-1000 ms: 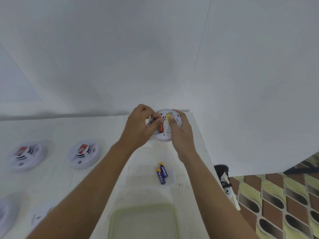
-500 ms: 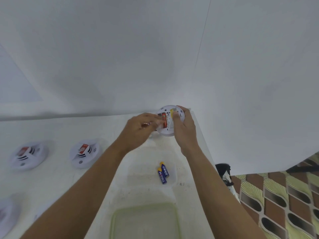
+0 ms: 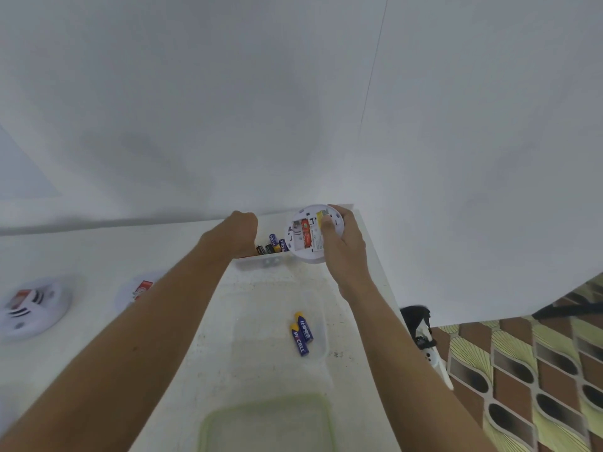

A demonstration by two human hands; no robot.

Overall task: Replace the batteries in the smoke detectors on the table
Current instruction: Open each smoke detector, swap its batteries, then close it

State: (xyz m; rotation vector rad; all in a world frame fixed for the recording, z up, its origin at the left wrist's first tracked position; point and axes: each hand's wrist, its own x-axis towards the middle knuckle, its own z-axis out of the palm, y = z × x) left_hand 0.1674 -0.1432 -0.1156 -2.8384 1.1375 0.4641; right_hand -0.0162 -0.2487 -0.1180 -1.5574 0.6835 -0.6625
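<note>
My right hand (image 3: 344,256) grips a white round smoke detector (image 3: 298,252) above the table's far right corner, its back turned to me. One red battery (image 3: 305,233) sits in its open compartment, with an empty slot to the left. My left hand (image 3: 236,234) hovers over a small clear box (image 3: 261,264) holding several used batteries (image 3: 275,244); its fingers curl downward out of sight. Two blue batteries (image 3: 301,334) lie in a shallow clear tray (image 3: 321,340) nearer to me.
Two more smoke detectors lie face up on the left of the white table, one (image 3: 32,308) far left and one (image 3: 138,288) partly behind my left arm. A green-rimmed clear container (image 3: 267,419) sits at the near edge. A power strip (image 3: 424,340) lies beyond the table's right edge.
My left hand left the detector and moved left over the clear box. My right hand lifted the detector and tilted its back toward me; one battery slot now shows empty.
</note>
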